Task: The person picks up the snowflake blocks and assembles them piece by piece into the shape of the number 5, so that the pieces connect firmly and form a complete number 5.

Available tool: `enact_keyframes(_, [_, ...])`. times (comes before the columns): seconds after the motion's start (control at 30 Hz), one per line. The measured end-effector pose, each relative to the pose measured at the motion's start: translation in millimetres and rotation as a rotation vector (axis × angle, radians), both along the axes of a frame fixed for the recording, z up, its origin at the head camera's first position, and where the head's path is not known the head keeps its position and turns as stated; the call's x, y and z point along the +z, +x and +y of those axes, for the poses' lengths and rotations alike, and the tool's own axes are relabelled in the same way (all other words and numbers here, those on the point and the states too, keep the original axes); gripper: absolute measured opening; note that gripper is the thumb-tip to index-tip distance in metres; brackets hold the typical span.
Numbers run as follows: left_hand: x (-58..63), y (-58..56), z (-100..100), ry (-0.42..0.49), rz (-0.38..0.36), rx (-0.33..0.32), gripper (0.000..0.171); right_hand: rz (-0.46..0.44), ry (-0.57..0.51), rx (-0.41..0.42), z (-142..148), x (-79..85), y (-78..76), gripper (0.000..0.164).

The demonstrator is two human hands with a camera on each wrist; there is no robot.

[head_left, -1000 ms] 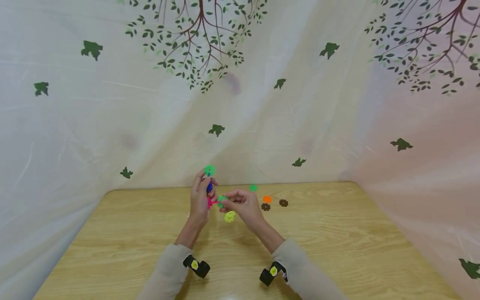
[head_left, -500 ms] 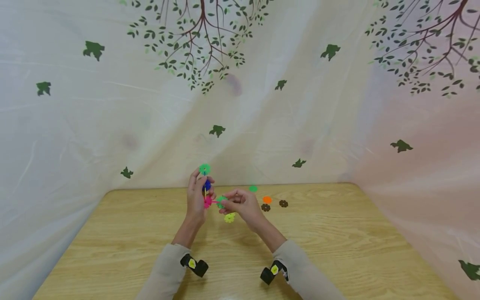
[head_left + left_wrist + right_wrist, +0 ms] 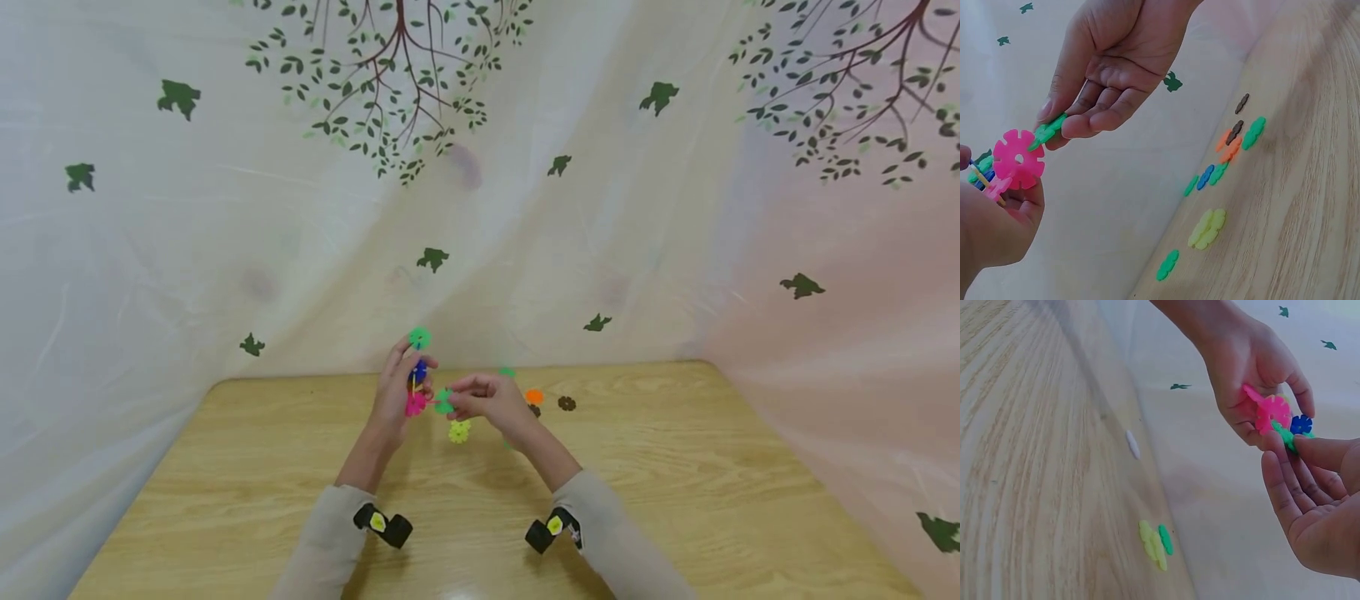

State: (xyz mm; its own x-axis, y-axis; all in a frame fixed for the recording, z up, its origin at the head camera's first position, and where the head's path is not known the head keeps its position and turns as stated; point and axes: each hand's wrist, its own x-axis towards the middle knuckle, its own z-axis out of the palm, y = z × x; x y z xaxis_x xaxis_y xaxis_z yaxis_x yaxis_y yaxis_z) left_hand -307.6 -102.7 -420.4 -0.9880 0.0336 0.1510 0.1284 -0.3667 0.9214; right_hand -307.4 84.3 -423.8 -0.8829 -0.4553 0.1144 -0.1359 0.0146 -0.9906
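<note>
My left hand (image 3: 392, 393) grips a chain of slotted snowflake discs above the table. A green disc (image 3: 419, 337) tops the chain, with a blue disc (image 3: 418, 370) below it and pink discs (image 3: 1019, 159) at the lower end. Between blue and pink, a yellow disc (image 3: 413, 385) shows edge-on. Thumb and fingers of my right hand (image 3: 495, 407) pinch another green disc (image 3: 1049, 129). Its edge meets the rim of a pink disc in the left wrist view. Part of the chain is hidden behind the left fingers.
Loose discs lie on the wooden table (image 3: 675, 483): yellow ones (image 3: 1207, 229), an orange one (image 3: 534, 397), brown ones (image 3: 567, 403), a blue one (image 3: 1205, 177) and several green ones (image 3: 1254, 133). A white disc (image 3: 1133, 444) lies farther left. A leaf-printed curtain (image 3: 315, 250) hangs behind the table.
The chain in my left hand has tilted slightly left and back right. My right hand has shifted a little to the right, still pinching the green disc against the pink one.
</note>
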Motion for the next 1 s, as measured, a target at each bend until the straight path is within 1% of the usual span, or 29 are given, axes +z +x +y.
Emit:
enact_keyframes(0.1, [1.4,-1.7,-1.1,0.015,-0.01,-0.04,0.029,0.012,0.009,0.01,1.7,2.1,-2.4,0.029])
enact_keyframes(0.23, [1.7,-2.7,-1.5,0.05,-0.023,-0.067,0.028,0.016,0.022,0.025,3.7,2.3,-5.1,0.031])
enact_keyframes(0.5, [-1.2,-1.2,-0.6,0.055,-0.029,-0.078,0.028,-0.027,0.084,0.03,7.0,2.4,-5.7,0.032])
enact_keyframes(0.63, [-1.0,0.2,-0.5,0.059,-0.026,-0.074,0.025,-0.012,0.14,0.044,12.6,0.3,-9.3,0.035])
enact_keyframes(0.73, [0.3,0.7,-1.3,0.07,-0.021,-0.073,0.025,0.012,0.197,0.057,18.6,0.6,-14.3,0.034])
enact_keyframes(0.8, [1.3,1.2,-2.3,0.076,-0.014,-0.075,0.026,0.037,0.26,0.078,23.3,1.6,-18.9,0.033])
enact_keyframes(0.9, [2.4,2.0,-3.6,0.083,-0.016,-0.085,0.027,0.076,0.374,0.13,33.0,3.9,-25.3,0.031])
enact_keyframes(1.0, [2.5,2.3,-5.1,0.083,-0.017,-0.093,0.028,0.135,0.49,0.19,45.5,4.5,-31.8,0.028])
